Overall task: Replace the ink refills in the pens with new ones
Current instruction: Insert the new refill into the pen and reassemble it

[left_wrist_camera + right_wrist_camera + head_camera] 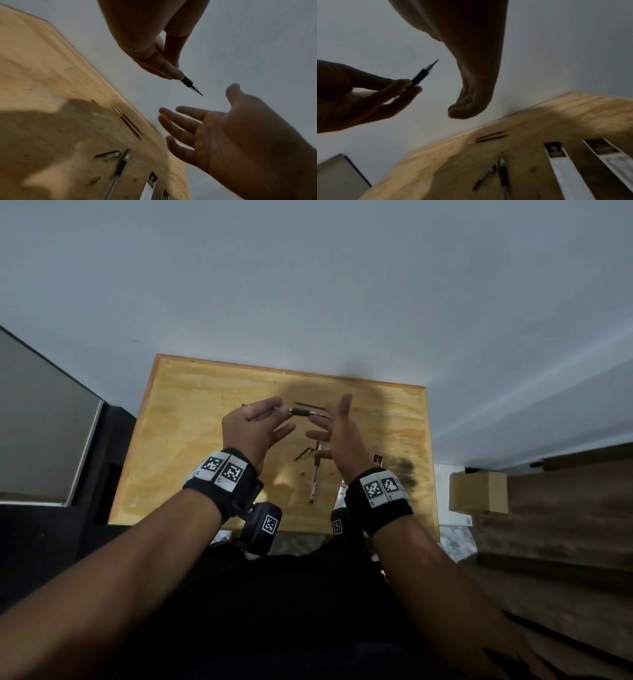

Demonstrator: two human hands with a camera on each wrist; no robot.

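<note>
My left hand [270, 416] pinches a pen [301, 411] with a black grip, held level above the wooden table [191, 440], tip toward the right. The same pen [187, 81] shows tip-down in the left wrist view, and the pen [420, 76] shows again in the right wrist view. My right hand [330, 428] hovers just right of the tip, fingers spread and holding nothing. Two thin refills [310, 405] lie side by side near the far edge. A second pen [315, 474] and a loose pen cap [304, 454] lie on the table below the hands.
Two flat white packets [556, 159] lie on the table's right side, one packet [376, 459] partly behind my right wrist. A cardboard box [478, 491] stands on the floor to the right. A dark cabinet [44, 422] stands to the left, and a pale wall lies beyond the table.
</note>
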